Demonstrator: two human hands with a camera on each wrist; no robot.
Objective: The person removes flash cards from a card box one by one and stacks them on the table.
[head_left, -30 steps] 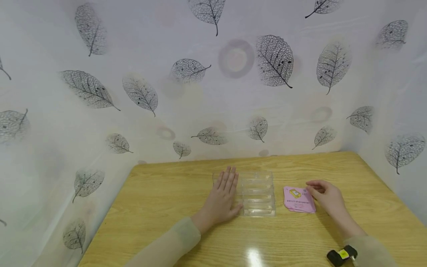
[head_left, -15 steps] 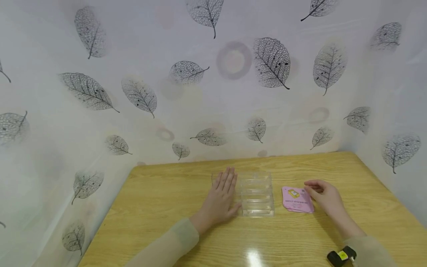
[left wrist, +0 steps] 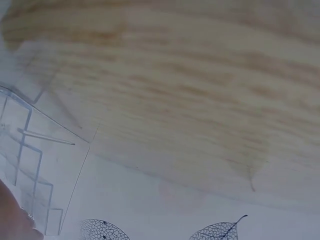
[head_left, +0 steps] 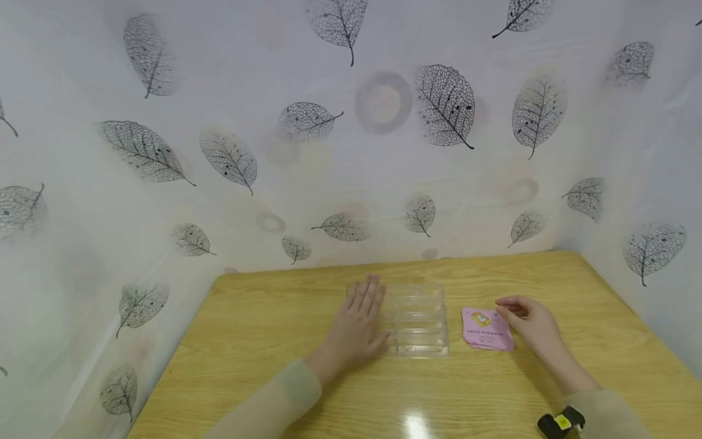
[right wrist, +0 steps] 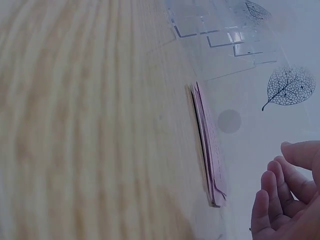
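Note:
On the wooden table (head_left: 258,329) stands a transparent stepped rack (head_left: 422,323) with several ledges, edge-on in the left wrist view. My left hand (head_left: 353,326) lies over its left side, fingers straight and pointing away from me. A small stack of square pink cards (head_left: 488,335) lies right of the rack; the top one shows a yellow pencil sharpener and those words. Seen by the right wrist camera, the stack (right wrist: 209,150) is several thin layers. At its right edge is my right hand (head_left: 536,326), loosely bent fingers (right wrist: 270,195) with nothing between them.
A pale cloth (head_left: 340,171) with a leaf print hangs behind the table and along both sides. A black wrist device (head_left: 562,422) with a yellow label sits by the right sleeve (head_left: 603,414).
My left hand has shifted slightly left against the rack. The right hand stays by the cards, and the whole head view has drifted a little.

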